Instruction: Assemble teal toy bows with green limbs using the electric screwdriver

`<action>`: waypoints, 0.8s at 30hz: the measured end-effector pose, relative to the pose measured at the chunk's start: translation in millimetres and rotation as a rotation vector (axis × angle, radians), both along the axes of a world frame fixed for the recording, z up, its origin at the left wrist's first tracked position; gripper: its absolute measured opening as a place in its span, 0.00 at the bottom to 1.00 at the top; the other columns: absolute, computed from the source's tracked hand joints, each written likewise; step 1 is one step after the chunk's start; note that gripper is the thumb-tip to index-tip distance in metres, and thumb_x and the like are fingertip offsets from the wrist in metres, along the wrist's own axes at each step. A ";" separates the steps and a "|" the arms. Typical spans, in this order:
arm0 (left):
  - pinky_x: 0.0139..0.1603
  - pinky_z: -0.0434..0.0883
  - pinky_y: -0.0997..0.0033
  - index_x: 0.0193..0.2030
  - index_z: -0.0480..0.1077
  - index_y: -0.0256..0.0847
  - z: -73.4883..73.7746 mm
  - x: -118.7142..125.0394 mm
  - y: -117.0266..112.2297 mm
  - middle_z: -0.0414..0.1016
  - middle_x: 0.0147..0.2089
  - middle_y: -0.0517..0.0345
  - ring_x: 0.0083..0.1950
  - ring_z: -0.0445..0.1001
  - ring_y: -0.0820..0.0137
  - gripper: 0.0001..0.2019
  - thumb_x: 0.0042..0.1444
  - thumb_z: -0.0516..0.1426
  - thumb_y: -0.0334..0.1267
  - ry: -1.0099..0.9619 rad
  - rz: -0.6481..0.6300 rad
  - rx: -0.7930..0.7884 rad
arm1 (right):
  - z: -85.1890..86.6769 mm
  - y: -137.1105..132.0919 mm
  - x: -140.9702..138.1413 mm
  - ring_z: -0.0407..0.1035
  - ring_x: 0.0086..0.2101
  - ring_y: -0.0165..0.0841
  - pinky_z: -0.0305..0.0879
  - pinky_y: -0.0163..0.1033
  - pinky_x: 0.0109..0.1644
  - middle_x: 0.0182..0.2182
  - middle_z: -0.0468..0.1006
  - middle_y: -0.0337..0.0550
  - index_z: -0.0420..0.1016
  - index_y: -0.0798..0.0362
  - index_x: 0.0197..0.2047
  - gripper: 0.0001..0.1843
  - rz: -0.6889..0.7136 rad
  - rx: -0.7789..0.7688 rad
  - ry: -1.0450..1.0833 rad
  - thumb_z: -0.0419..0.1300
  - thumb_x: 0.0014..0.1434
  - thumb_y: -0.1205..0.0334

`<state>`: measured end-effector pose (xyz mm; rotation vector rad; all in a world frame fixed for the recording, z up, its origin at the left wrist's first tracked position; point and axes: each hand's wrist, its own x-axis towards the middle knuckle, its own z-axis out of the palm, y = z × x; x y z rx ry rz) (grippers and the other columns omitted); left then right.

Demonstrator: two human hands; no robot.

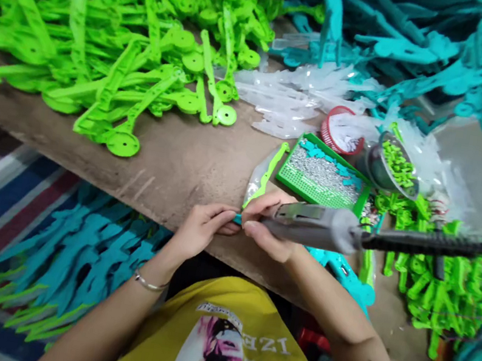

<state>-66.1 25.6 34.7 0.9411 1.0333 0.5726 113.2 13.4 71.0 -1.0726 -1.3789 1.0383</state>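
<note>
My right hand is wrapped round a grey electric screwdriver whose black coiled cord runs off to the right. My left hand pinches a small teal plastic part at the table's front edge, right at the tool's tip. Just beyond the hands a green toy strip in a clear bag lies on the brown table. A green tray of small silver screws sits just behind my right hand.
A big heap of green plastic pieces fills the left of the table, teal pieces the back right, clear pieces between. A red basket and a bowl of green bits stand by the tray. Teal parts lie on the floor.
</note>
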 end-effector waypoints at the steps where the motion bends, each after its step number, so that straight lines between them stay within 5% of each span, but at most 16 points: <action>1: 0.45 0.82 0.60 0.42 0.79 0.36 -0.5 -2.1 0.4 0.84 0.36 0.52 0.37 0.84 0.59 0.23 0.51 0.66 0.56 0.006 0.016 -0.024 | 5.5 -1.5 6.3 0.70 0.22 0.31 0.73 0.40 0.27 0.21 0.73 0.32 0.71 0.45 0.41 0.15 0.000 0.025 0.024 0.66 0.55 0.48; 3: 0.47 0.82 0.60 0.44 0.78 0.35 -1.0 -8.0 1.2 0.84 0.37 0.52 0.38 0.84 0.59 0.25 0.50 0.67 0.56 0.042 0.053 -0.043 | 18.2 -4.1 25.8 0.69 0.20 0.31 0.71 0.39 0.26 0.20 0.71 0.30 0.69 0.43 0.45 0.13 -0.101 0.118 0.092 0.64 0.58 0.51; 7: 0.49 0.82 0.57 0.47 0.78 0.35 0.8 -22.8 2.7 0.84 0.42 0.51 0.42 0.84 0.59 0.27 0.51 0.66 0.57 0.151 0.082 0.033 | 34.4 -4.0 87.0 0.65 0.19 0.30 0.68 0.39 0.26 0.17 0.66 0.27 0.70 0.45 0.42 0.13 -0.528 0.320 0.134 0.65 0.55 0.55; 12: 0.47 0.82 0.57 0.52 0.76 0.36 1.2 -40.2 7.9 0.84 0.42 0.50 0.41 0.84 0.58 0.31 0.53 0.63 0.62 0.326 -0.003 0.124 | 17.2 5.9 151.1 0.65 0.19 0.29 0.67 0.39 0.28 0.18 0.65 0.27 0.68 0.46 0.39 0.12 -0.828 0.285 0.057 0.64 0.53 0.55; 15: 0.42 0.81 0.59 0.52 0.76 0.40 9.2 -46.3 14.9 0.82 0.36 0.53 0.38 0.82 0.57 0.27 0.58 0.57 0.61 0.623 -0.061 0.295 | 6.8 8.0 160.2 0.66 0.19 0.30 0.67 0.39 0.28 0.18 0.67 0.27 0.69 0.46 0.40 0.13 -0.833 0.229 0.062 0.64 0.52 0.56; 18: 0.47 0.76 0.56 0.44 0.77 0.43 30.6 -32.7 18.7 0.79 0.39 0.54 0.41 0.79 0.56 0.19 0.61 0.56 0.56 0.940 0.009 0.717 | 7.0 0.4 150.3 0.66 0.19 0.30 0.67 0.39 0.28 0.18 0.67 0.26 0.69 0.45 0.41 0.14 -0.774 0.214 0.132 0.65 0.53 0.56; 20: 0.51 0.73 0.57 0.42 0.75 0.44 46.3 -8.8 17.1 0.77 0.42 0.54 0.44 0.77 0.58 0.14 0.63 0.56 0.51 0.896 0.021 0.920 | 9.6 -8.3 137.6 0.67 0.19 0.30 0.67 0.39 0.27 0.18 0.68 0.26 0.69 0.45 0.42 0.14 -0.686 0.188 0.193 0.65 0.54 0.56; 24: 0.50 0.71 0.63 0.40 0.74 0.42 60.0 49.1 7.5 0.77 0.40 0.54 0.45 0.76 0.63 0.07 0.66 0.55 0.39 0.572 -0.190 1.039 | 7.6 -20.3 110.3 0.70 0.22 0.30 0.69 0.39 0.29 0.22 0.74 0.29 0.69 0.47 0.45 0.15 -0.475 0.072 0.156 0.66 0.56 0.57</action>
